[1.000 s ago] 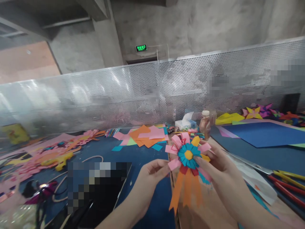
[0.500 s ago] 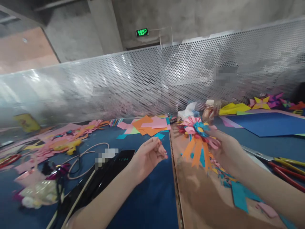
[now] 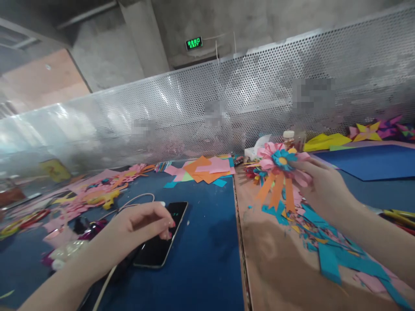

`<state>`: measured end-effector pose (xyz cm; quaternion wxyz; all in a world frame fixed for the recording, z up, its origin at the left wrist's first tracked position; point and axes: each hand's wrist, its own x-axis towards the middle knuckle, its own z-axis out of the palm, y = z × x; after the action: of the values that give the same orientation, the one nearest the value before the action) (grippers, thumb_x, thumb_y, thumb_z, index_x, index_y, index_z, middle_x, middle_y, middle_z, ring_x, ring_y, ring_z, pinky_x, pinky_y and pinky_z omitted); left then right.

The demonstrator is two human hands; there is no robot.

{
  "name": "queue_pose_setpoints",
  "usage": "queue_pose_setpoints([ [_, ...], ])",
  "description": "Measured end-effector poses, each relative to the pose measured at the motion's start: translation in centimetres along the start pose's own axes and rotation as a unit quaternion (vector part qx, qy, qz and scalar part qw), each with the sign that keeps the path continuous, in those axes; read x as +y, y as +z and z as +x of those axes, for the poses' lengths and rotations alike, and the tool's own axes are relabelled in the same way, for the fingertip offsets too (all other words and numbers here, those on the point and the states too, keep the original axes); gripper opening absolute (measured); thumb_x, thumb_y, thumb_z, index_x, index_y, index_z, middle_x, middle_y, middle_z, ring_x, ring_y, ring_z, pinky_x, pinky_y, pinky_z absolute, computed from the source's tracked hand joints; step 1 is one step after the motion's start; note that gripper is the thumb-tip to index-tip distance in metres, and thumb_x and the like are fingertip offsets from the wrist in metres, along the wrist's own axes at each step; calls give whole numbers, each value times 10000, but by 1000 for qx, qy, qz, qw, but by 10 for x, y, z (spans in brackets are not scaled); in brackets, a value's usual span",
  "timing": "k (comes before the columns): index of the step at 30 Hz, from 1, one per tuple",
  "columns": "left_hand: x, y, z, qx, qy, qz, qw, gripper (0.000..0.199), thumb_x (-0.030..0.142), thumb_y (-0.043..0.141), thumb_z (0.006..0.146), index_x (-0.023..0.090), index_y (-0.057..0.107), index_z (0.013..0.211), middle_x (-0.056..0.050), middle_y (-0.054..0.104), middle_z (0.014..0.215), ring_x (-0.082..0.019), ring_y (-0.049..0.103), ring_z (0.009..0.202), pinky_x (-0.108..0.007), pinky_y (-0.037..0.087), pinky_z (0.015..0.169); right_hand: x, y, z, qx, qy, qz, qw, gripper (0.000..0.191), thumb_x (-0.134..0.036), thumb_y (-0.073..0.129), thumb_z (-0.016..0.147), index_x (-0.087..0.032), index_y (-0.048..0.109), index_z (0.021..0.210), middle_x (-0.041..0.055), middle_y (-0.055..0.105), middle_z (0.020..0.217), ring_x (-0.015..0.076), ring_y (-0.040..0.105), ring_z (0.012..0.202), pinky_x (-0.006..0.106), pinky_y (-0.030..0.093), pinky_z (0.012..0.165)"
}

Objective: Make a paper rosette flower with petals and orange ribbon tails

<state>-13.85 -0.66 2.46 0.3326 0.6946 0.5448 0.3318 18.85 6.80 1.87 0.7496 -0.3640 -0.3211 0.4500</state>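
Note:
My right hand [image 3: 324,181] pinches a paper flower [image 3: 282,160] by its right side. The flower has pink looped petals, a blue inner ring with a yellow-orange centre, and orange strips hanging down. It is held up above the brown board. My left hand [image 3: 136,233] is over a black phone [image 3: 158,250] on the blue tabletop. Its fingers are curled, with thumb and fingertips together; whether anything small is between them I cannot make out. The left hand and forearm hide part of the phone.
Pink and orange paper sheets [image 3: 207,168] lie at the back middle. Blue paper strips [image 3: 330,259] and scraps cover the brown board [image 3: 269,268]. A large blue sheet [image 3: 382,162] and scissors [image 3: 398,216] are on the right. Pink paper pieces [image 3: 110,185] and a cable [image 3: 139,196] occupy the left side.
My left hand has moved left and down, away from the flower to above the phone. My right hand still holds the flower, now slightly higher and farther right. The view has shifted a little.

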Motion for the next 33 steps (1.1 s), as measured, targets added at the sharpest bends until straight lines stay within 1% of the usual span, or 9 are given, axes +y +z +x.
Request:
queue_pose_setpoints([
  [5, -29, 3, -9, -34, -30, 72, 996, 146, 336, 596, 740, 216, 676, 716, -17, 648, 669, -164, 590, 634, -197, 434, 594, -34, 4, 4, 35, -85, 1, 996, 180, -13, 577, 691, -170, 563, 604, -34, 543, 623, 61, 520, 577, 180, 415, 589],
  [9, -42, 4, -16, -15, -54, 84, 995, 162, 339, 619, 714, 239, 715, 798, -33, 682, 742, -195, 617, 679, -218, 460, 622, -57, 12, -7, 44, -122, -13, 991, 316, 82, 444, 729, -157, 536, 544, -54, 475, 592, 23, 467, 551, 149, 391, 628],
  [11, -37, 6, -17, -1, -58, 60, 997, 206, 331, 615, 715, 258, 712, 881, -23, 674, 694, -192, 615, 682, -221, 465, 639, -56, 13, -11, 26, -120, -31, 992, 311, 76, 452, 727, -157, 544, 543, -52, 490, 603, 22, 457, 531, 150, 391, 608],
  [15, -14, 21, -2, 19, -41, 0, 999, 302, 331, 612, 707, 276, 672, 997, -3, 647, 656, -171, 599, 650, -242, 474, 651, -34, 10, -13, -55, -65, -35, 996, 106, -73, 626, 664, -175, 598, 661, -19, 589, 675, 79, 542, 587, 199, 437, 597],
  [19, 5, 49, 29, 16, 29, -32, 999, 341, 369, 519, 782, 244, 625, 1081, 5, 604, 625, -147, 553, 621, -245, 455, 635, -21, 8, -17, -96, -25, -18, 995, 208, -163, 725, 573, -177, 629, 758, 7, 637, 766, 142, 601, 717, 232, 481, 659],
  [25, 25, 77, 69, -68, 124, -12, 990, 401, 398, 476, 820, 244, 545, 1184, 2, 571, 629, -137, 497, 592, -240, 394, 600, -24, 8, -24, -90, -4, -23, 996, 285, -183, 748, 537, -193, 632, 797, -9, 630, 765, 142, 603, 745, 213, 481, 661],
  [28, 30, 71, 69, -128, 182, 105, 969, 409, 402, 589, 748, 286, 577, 1140, 20, 532, 638, -126, 451, 565, -211, 338, 534, -24, 6, -21, -98, 1, -27, 995, 247, -183, 732, 565, -193, 631, 791, -9, 629, 750, 138, 602, 723, 219, 480, 660],
  [31, 31, 61, 55, -192, 248, 253, 915, 373, 408, 677, 664, 290, 656, 1018, 20, 519, 649, -131, 467, 565, -207, 299, 496, -22, 6, -18, -106, -18, -24, 994, 216, -161, 726, 570, -179, 634, 764, -7, 626, 726, 123, 596, 695, 205, 476, 645],
  [33, 29, 57, 43, -187, 267, 348, 879, 250, 352, 720, 629, 263, 713, 863, 13, 530, 624, -133, 478, 534, -224, 266, 468, -21, 5, -17, -101, -17, -21, 995, 214, -148, 730, 551, -174, 631, 739, -13, 620, 710, 113, 593, 676, 192, 475, 626],
])
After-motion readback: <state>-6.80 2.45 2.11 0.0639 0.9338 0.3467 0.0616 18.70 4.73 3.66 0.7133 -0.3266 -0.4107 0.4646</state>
